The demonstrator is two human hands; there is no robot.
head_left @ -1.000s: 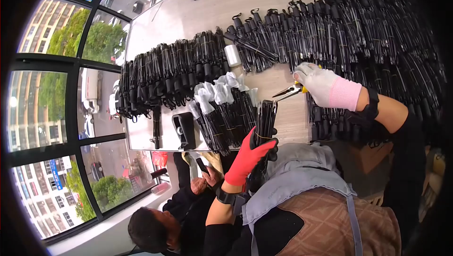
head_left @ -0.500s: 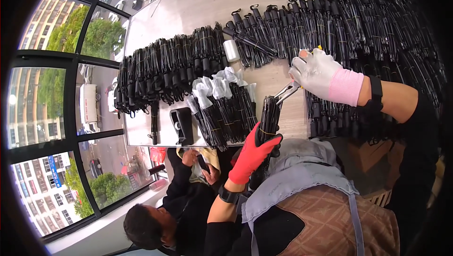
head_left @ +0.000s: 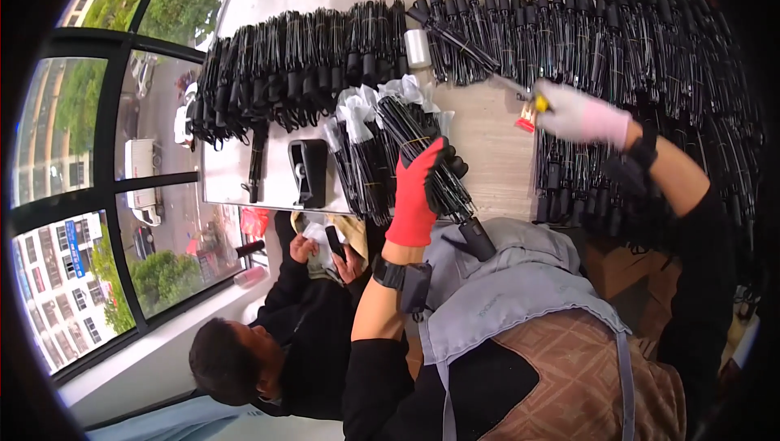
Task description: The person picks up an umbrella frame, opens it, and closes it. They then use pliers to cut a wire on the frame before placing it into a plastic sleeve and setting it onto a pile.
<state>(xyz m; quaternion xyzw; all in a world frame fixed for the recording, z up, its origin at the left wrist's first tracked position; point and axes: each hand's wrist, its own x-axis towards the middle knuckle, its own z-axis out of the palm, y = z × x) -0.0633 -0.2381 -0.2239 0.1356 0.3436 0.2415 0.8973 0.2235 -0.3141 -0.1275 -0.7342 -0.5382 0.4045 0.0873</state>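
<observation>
In my left hand (head_left: 418,197), gloved in red and black, I grip a folded black umbrella frame (head_left: 452,193). It lies tilted, its thick handle (head_left: 476,239) toward my apron and its ribs pointing up and left. My right hand (head_left: 573,113), in a white glove with a pink cuff, closes on pliers (head_left: 539,102) with a yellow grip; motion blurs them. Their metal end points left, close to the row of umbrella frames (head_left: 520,34) at the back. A small red and yellow item (head_left: 526,121) lies below the right fingers.
More bundled umbrella frames (head_left: 276,67) stretch along the left, some bundles topped with white plastic (head_left: 356,108). A white roll (head_left: 418,48) and a black box-like holder (head_left: 308,173) stand on the pale table (head_left: 479,132). A seated co-worker (head_left: 305,335) holds a dark object below the table's edge.
My left hand has moved up and left, tilting the umbrella frame so its handle shows. My right hand has drawn the pliers away from the frame, to the right.
</observation>
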